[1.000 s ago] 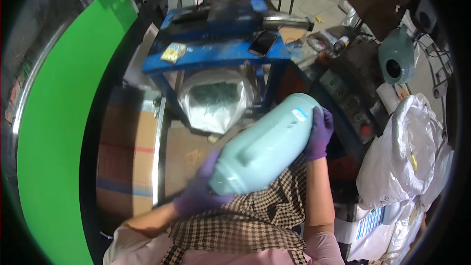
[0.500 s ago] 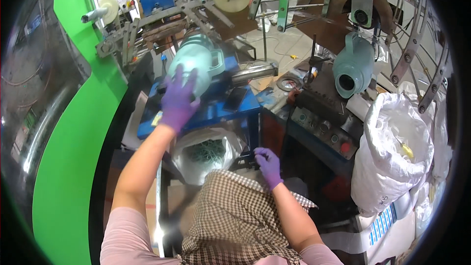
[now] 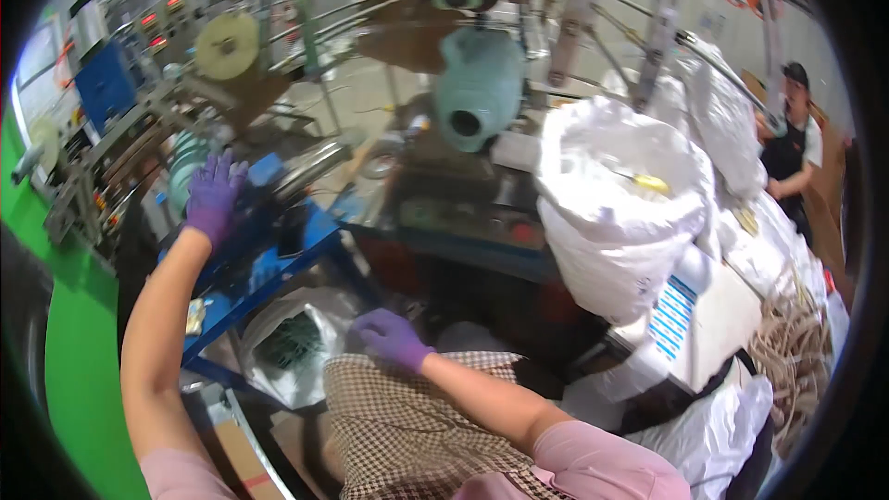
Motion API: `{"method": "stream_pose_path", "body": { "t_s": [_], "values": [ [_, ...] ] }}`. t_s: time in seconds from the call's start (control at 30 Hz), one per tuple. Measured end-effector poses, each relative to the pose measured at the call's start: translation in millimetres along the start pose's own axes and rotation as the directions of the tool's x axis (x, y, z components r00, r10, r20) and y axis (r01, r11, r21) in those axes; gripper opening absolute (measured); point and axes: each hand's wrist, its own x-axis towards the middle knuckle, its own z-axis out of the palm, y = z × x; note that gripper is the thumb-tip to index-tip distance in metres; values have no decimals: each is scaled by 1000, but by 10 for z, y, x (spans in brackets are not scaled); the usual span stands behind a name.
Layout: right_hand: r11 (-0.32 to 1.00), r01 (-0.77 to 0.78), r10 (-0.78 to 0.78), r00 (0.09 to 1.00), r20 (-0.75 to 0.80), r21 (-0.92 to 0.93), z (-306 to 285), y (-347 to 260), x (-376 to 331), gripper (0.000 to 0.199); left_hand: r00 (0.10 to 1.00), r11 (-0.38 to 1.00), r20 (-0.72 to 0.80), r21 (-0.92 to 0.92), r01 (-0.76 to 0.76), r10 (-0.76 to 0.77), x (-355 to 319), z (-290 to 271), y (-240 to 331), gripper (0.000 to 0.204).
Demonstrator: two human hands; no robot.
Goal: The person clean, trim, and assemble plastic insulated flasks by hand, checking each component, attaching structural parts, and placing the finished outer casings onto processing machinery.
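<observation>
My left hand (image 3: 215,196), in a purple glove, reaches to a pale aqua plastic jug (image 3: 183,159) on the blue bench at the left. Its fingers are spread against the jug's near side and cover part of it; whether they press on it cannot be told. My right hand (image 3: 393,337), also purple-gloved, hovers above my checked apron (image 3: 417,398). Its fingers are loosely curled, with nothing visible in them. A second aqua jug (image 3: 491,83) lies tilted at a machine ahead, its dark round mouth toward me.
A dark phone-like slab (image 3: 293,230) lies on the blue bench (image 3: 218,310). Below stands a white bag (image 3: 326,333) with green scraps. To the right are a tall white sack (image 3: 602,241), a white box (image 3: 718,343) and tangled cord (image 3: 787,361). A person (image 3: 795,157) is at the far right.
My view has swung right, bringing the sacks and another person into sight. My left hand still reaches to the jug on the bench. My right hand now lies lower, above the apron.
</observation>
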Motion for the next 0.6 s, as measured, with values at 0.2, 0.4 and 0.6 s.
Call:
{"method": "stream_pose_path", "body": {
  "t_s": [0.2,0.4,0.6],
  "values": [
    [998,54,-58,990,-126,-34,-49,-103,-55,19,635,724,-757,-349,-595,157,376,-743,1962,91],
    [919,343,-273,909,316,-193,-1105,-1000,-696,19,737,554,-675,-625,-550,-29,1307,-954,2899,72],
    [450,287,-152,958,244,-846,-3304,-2340,-1995,26,510,753,-848,-427,-500,-142,790,-537,2979,42]
  ]
}}
